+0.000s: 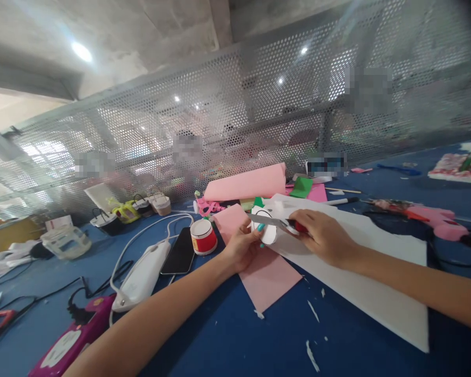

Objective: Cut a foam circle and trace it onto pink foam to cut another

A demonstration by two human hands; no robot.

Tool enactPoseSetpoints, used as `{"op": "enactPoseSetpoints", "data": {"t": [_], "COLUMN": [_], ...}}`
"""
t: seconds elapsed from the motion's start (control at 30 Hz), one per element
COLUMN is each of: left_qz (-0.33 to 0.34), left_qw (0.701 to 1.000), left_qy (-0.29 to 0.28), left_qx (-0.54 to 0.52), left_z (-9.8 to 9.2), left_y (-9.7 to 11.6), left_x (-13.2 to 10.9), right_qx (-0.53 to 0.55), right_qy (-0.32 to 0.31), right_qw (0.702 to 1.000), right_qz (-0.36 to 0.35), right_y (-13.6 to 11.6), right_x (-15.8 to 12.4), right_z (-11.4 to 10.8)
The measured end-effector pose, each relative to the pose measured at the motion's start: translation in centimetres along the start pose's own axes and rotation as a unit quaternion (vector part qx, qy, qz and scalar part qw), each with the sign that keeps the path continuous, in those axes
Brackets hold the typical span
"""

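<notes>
My left hand [243, 246] is closed on a small round white paper piece [270, 234] with a dark line drawn on it. Scissors [272, 220] with red handles are gripped in my right hand [317, 235], their blades lying across the upper part of the paper piece. Beneath my hands are a pink sheet [267, 283] and a large white sheet [392, 303], partly overlapping. To the left of my left hand stands a red and white cup [204, 238], beside a dark phone [179, 251].
A white power strip [145, 277] with its cable lies left of the phone, and a purple device [76, 335] at the lower left. Behind are a pink roll [247, 182] and perforated metal panel [227, 115]. A pink glue gun [435, 217] lies right; paper scraps [312, 356] litter the front.
</notes>
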State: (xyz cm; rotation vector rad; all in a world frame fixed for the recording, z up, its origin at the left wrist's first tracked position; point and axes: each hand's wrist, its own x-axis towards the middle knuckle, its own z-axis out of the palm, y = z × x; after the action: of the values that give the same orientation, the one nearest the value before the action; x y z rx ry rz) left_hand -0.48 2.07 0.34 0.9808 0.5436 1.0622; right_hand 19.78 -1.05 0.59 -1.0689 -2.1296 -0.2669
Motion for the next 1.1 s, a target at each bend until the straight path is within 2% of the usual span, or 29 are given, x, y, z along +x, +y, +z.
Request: {"op": "enactPoseSetpoints", "data": {"t": [0.17,0.23,0.57,0.83,1.1], "left_qz": [0.003,0.007,0.005,0.002,0.013], "left_qw": [1.0,1.0,0.996,0.993,0.995], "left_qy": [-0.013,-0.024,-0.088,-0.12,-0.083], "left_qx": [-0.002,-0.003,0.03,0.023,0.045], "left_z": [0.3,0.4,0.6,0.6,0.9], "left_y": [-0.1,-0.2,-0.2,-0.2,-0.3], "left_x": [-0.2,-0.3,-0.5,-0.7,-0.9], "right_qx": [0.017,0.024,-0.006,-0.013,0.005], "right_qy": [0.065,0.073,0.028,-0.024,-0.04], "right_qw": [0.998,0.997,0.996,0.995,0.995], "right_qz": [-0.017,-0.024,-0.083,-0.095,-0.089], "right_y": [0.3,0.6,1.9,1.9,1.7], "right_x": [0.1,-0.2,-0.8,-1.0,-0.7], "right_z": [0.2,0.0,-0.3,-0.1,-0.4]}}
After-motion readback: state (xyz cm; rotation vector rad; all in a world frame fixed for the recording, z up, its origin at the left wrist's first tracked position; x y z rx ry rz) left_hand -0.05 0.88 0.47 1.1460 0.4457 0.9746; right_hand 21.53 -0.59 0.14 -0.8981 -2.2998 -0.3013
